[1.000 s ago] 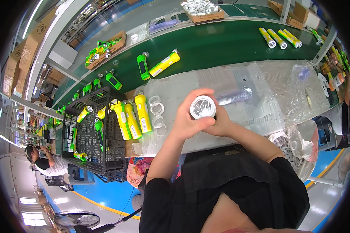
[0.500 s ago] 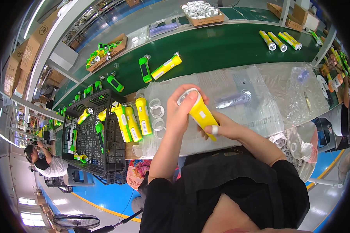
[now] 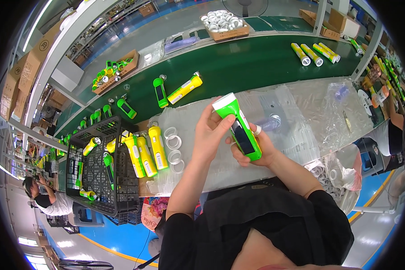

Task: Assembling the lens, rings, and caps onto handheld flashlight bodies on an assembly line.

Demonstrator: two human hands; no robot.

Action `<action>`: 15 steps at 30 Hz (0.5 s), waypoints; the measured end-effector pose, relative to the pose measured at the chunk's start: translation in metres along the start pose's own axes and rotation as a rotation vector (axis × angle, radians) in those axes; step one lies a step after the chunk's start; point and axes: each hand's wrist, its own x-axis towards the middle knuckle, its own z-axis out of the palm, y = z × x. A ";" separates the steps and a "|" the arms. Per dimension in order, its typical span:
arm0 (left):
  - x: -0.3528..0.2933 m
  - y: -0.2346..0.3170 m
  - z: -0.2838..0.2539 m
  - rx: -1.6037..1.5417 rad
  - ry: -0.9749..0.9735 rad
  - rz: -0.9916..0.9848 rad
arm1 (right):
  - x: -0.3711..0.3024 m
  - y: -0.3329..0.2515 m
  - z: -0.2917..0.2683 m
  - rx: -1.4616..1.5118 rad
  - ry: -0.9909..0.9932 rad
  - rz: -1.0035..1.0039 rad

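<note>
A flashlight (image 3: 244, 136) with a green body, a dark panel and a white head rim is held in front of me between both hands. Around its head end, the fingers and thumb of my left hand (image 3: 209, 135) are closed. My right hand (image 3: 266, 148) grips the lower body near the tail; a white band circles one of its digits. Just behind the right hand lies a stack of clear round lenses (image 3: 271, 123) on the plastic-covered bench (image 3: 297, 135). White rings (image 3: 174, 142) lie left of my left hand, beside several upright yellow flashlights (image 3: 157, 146).
A black crate (image 3: 121, 180) with flashlights stands at left. On the green conveyor (image 3: 238, 63) lie green and yellow flashlights, with more yellow ones (image 3: 305, 54) at far right. Beyond it sits a box of white rings (image 3: 225, 33). Another person (image 3: 54, 198) sits far left.
The flashlight has been turned over: its yellow side faced up before, and the green side with the dark panel shows now. My right hand has shifted its hold; the whole view has moved slightly.
</note>
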 end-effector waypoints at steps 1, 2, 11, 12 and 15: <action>0.002 0.001 0.000 0.023 0.052 0.027 | 0.002 -0.006 0.005 -0.171 0.182 -0.026; 0.005 0.001 -0.002 0.025 0.052 0.034 | 0.004 -0.010 0.000 -0.292 0.189 -0.046; 0.067 -0.023 -0.029 0.887 -0.273 0.266 | 0.038 -0.117 -0.040 -1.103 0.213 -0.351; 0.080 -0.024 -0.035 0.959 -0.254 0.346 | 0.041 -0.132 -0.059 -1.191 0.246 -0.403; 0.128 -0.042 -0.101 1.263 -0.038 0.445 | 0.048 -0.187 -0.100 -1.276 0.339 -0.625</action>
